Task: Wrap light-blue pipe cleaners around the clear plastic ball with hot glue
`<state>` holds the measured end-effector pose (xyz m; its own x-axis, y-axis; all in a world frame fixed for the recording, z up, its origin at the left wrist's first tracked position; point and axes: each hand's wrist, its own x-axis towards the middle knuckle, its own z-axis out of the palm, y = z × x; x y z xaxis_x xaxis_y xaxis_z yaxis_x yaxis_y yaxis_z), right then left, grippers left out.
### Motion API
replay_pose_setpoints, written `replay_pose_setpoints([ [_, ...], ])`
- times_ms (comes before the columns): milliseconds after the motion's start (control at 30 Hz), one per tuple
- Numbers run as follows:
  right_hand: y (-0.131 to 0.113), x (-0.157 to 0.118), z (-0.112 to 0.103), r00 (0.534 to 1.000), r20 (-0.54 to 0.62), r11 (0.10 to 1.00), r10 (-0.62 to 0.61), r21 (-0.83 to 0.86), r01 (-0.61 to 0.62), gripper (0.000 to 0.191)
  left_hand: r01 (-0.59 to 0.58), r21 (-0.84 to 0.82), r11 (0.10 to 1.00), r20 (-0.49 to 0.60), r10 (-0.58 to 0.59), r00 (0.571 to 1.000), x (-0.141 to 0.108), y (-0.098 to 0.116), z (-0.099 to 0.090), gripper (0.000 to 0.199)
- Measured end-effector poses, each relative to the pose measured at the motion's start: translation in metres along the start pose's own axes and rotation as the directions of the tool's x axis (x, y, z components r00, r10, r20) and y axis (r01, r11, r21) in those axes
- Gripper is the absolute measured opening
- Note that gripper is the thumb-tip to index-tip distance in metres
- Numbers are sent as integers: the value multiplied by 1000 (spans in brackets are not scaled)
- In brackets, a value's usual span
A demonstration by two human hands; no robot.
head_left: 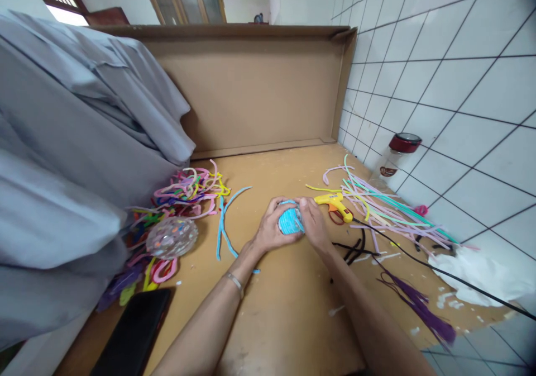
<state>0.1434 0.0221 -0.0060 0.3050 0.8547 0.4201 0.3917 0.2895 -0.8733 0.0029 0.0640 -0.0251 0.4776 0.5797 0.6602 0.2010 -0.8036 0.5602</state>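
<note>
A round object wrapped in bright blue pipe cleaner sits between my two hands above the table. My left hand curls around its left side, fingers over the top and thumb below. At its right edge, the fingers of my right hand press against the wrapped surface, where a short blue end sticks out. The wrapping's far side is hidden by my fingers. Loose blue pipe cleaners lie to the left of my left hand. Just right of my right hand rests a yellow hot glue gun with a black cord.
A tangle of coloured pipe cleaners, a clear bowl-like container and a black phone lie left. Right are straight pipe cleaners, a purple tassel, white tissue and a red-lidded jar. Cardboard stands behind.
</note>
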Motion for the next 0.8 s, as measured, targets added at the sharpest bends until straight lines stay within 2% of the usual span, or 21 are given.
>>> replay_pose_setpoints([
  [267, -2, 3, -2, 998, 11, 991, 59, 116, -60, 55, -26, 2, 1000, 5, 26, 1000, 1, 1, -1, 65],
  [533, -5, 4, -5, 987, 83, 971, 140, 183, -153, 62, 15, -13, 1000, 2, -15, 1000, -1, -5, 1, 69],
  [700, -4, 4, -3, 998, 44, 989, 50, 139, -56, 55, 6, -27, 1000, 8, -6, 1000, 1, -3, 0, 68],
  [800, -6, 4, -5, 1000, 6, 991, 18, 131, -19, 45, 40, -35, 999, 9, -40, 999, 1, -2, -2, 69],
])
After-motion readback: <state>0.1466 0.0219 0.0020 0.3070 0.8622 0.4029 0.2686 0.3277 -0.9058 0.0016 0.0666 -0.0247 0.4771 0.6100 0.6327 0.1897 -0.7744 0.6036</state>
